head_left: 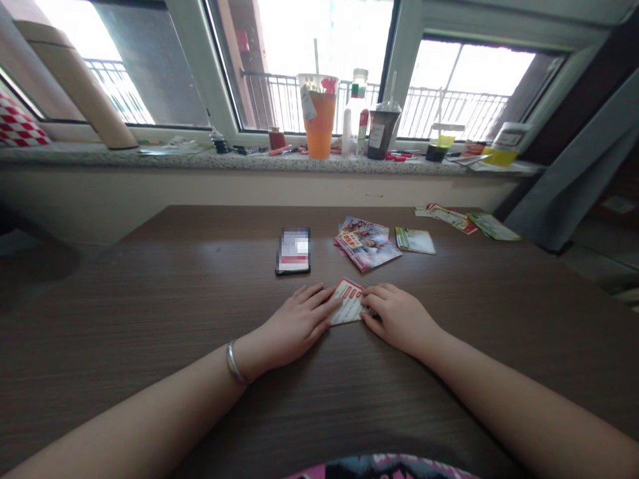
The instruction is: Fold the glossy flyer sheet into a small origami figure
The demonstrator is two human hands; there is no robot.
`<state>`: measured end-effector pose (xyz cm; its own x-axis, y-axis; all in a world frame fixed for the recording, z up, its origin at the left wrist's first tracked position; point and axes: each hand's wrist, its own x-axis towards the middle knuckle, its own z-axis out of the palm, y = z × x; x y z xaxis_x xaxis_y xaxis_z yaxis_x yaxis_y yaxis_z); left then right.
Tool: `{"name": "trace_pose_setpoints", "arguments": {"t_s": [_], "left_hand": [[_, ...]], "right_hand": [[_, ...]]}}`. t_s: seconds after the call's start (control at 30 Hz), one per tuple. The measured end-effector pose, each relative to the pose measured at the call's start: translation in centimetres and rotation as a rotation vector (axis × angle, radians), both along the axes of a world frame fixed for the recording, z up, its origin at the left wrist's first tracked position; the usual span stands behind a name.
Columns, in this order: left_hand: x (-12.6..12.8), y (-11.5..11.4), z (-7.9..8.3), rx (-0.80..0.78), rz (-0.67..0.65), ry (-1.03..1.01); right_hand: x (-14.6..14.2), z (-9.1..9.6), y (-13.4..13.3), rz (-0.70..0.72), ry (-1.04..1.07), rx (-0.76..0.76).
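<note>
A folded paper leaflet (348,307), white with a red top edge and red outlined print, lies on the brown table in front of me. My left hand (294,326) rests flat with its fingers stretched out, the fingertips on the leaflet's left side. A silver bangle is on that wrist. At the leaflet's right edge, my right hand (399,316) has its fingers bent and its thumb at the lower corner, closed on the paper. The parts of the leaflet under both hands are hidden.
Beyond my hands lie a phone (293,251), several colourful flyers (369,245) and a small green-white leaflet stack (415,241). More leaflets (452,218) are at the far right. An orange drink cup (319,123), a dark drink cup (383,133) and bottles stand on the windowsill (200,159).
</note>
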<state>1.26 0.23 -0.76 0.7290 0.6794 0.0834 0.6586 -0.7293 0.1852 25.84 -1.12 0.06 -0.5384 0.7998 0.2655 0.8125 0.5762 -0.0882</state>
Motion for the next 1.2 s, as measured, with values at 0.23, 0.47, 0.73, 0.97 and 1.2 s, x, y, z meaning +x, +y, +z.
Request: {"name": "trace_pose_setpoints", "arguments": {"t_s": [0.23,0.47,0.73,0.97,1.2], "left_hand": [[0.0,-0.1,0.3,0.001,-0.005,-0.15],[0.1,-0.1,-0.1,0.025,0.004,-0.103],[0.5,0.1,0.1,0.031,0.022,-0.036],[0.4,0.3,-0.1,0.052,0.039,-0.046],[0.5,0.9,-0.3,0.073,-0.037,-0.17]], "right_hand": [[0.6,-0.3,0.5,-0.037,0.037,0.0],[1.2,-1.1,1.4,0.015,0.096,-0.025],[0.4,-0.1,0.2,0.204,-0.066,0.011],[0.5,-0.2,0.2,0.337,-0.072,0.003],[0.3,-0.4,0.3,0.294,-0.094,0.039]]}}
